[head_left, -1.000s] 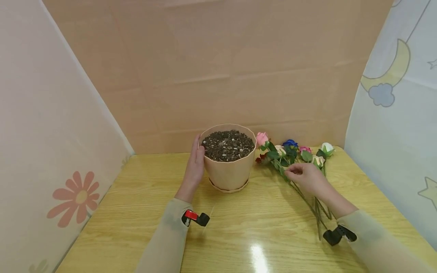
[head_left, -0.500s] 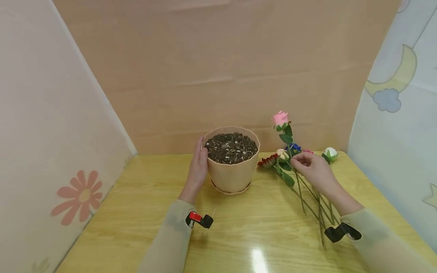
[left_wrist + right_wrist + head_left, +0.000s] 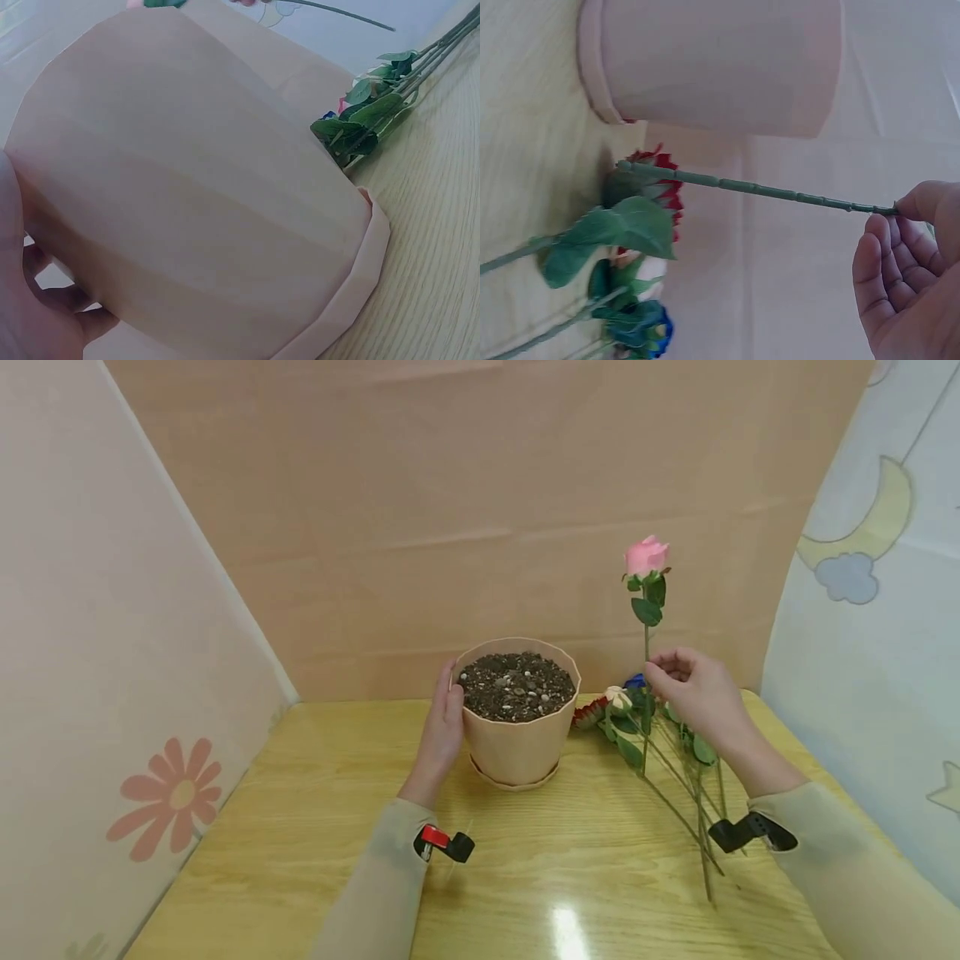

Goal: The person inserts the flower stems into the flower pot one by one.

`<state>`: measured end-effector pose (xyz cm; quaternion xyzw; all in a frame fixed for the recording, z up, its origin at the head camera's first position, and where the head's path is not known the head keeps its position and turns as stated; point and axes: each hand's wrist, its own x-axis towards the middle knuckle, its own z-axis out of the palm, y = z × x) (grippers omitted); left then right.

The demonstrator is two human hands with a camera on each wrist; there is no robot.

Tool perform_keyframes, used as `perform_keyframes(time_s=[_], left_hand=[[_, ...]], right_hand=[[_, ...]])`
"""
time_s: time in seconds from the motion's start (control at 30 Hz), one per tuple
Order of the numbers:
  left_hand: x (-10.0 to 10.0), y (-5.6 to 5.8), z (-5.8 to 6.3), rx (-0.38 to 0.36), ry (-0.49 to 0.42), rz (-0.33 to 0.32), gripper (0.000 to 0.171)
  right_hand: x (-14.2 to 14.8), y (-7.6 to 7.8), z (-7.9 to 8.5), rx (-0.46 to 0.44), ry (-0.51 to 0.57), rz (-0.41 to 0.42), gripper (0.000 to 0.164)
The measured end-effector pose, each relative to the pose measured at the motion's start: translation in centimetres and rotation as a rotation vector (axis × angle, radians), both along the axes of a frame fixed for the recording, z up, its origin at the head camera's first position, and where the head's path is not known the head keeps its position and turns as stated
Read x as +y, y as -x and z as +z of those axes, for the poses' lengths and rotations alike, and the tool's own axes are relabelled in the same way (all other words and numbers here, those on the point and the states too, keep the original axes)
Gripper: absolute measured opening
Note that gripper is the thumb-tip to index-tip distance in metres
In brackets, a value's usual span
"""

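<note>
Pink rose (image 3: pixel 647 557) upright to the right of the pot (image 3: pixel 517 747), near other flowers (image 3: pixel 618 700) lying on the worktop (image 3: pixel 315 827). Pinched by the stem between thumb and fingertips of the right hand (image 3: pixel 693 693). Around the pot's left side, curled fingers of the left hand (image 3: pixel 441 731).

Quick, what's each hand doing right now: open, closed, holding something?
Left hand: open, resting against the pot.
Right hand: closed, pinching the pink rose by its stem.
</note>
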<state>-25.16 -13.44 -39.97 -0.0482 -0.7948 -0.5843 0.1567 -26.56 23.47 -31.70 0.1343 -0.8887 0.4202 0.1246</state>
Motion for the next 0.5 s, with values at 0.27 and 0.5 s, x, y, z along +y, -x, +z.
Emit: perform_keyframes(time_s=[0.27, 0.5], left_hand=[[0.0, 0.1, -0.1, 0.023, -0.009, -0.018, 0.058], [0.0, 0.0, -0.4, 0.020, -0.005, -0.020, 0.058]], right_hand=[[-1.6, 0.6, 3.9, 0.076, 0.071, 0.023, 0.031], [-3.6, 0.6, 6.4, 0.139, 0.122, 0.020, 0.031]])
